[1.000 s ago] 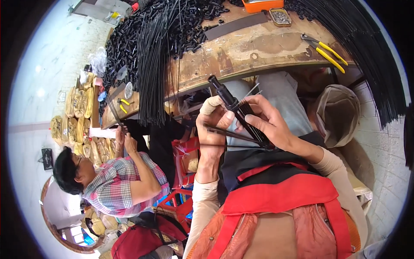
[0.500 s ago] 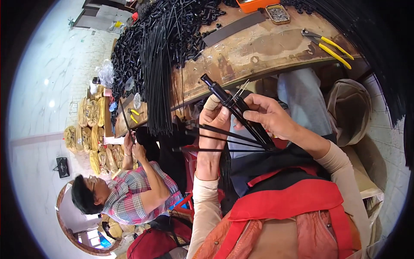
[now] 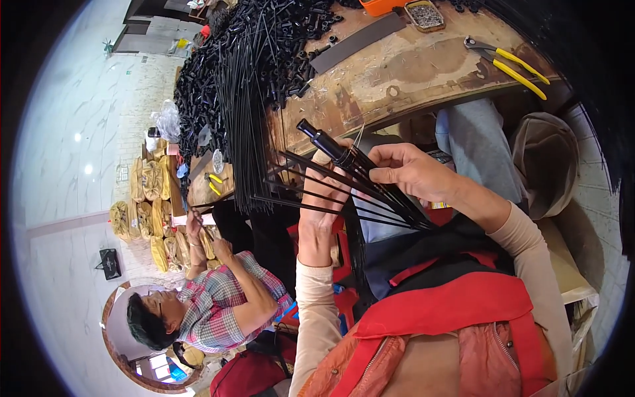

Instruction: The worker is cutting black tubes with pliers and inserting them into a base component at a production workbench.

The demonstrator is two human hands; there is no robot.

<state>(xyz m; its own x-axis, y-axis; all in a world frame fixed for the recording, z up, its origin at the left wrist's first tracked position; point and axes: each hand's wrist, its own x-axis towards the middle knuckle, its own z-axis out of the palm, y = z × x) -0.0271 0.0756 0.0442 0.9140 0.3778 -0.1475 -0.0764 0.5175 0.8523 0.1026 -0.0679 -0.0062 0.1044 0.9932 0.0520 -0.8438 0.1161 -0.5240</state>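
Note:
A black plastic umbrella runner (image 3: 327, 145) is gripped in my left hand (image 3: 324, 182), tilted with its narrow end up and to the left. Several thin black ribs (image 3: 390, 202) are joined at its collar and run down toward my lap. Others fan out leftward across my left wrist. Fine shiny wire (image 3: 359, 135) sticks up beside the collar. My right hand (image 3: 410, 173) is just right of the collar, thumb and forefinger closed together by the ribs. What they pinch is too small to tell.
The wooden bench (image 3: 370, 92) carries a heap of black plastic parts (image 3: 291, 63), a bundle of long black rods (image 3: 248, 132), a dark flat strip (image 3: 357, 43), a small tray of metal bits (image 3: 424, 16) and yellow-handled pliers (image 3: 512, 66). A co-worker (image 3: 231, 298) sits at left.
The runner and both hands have shifted slightly left in view. More ribs now fan out over my left wrist, and the wire shows less spread. The surroundings have shifted with my head.

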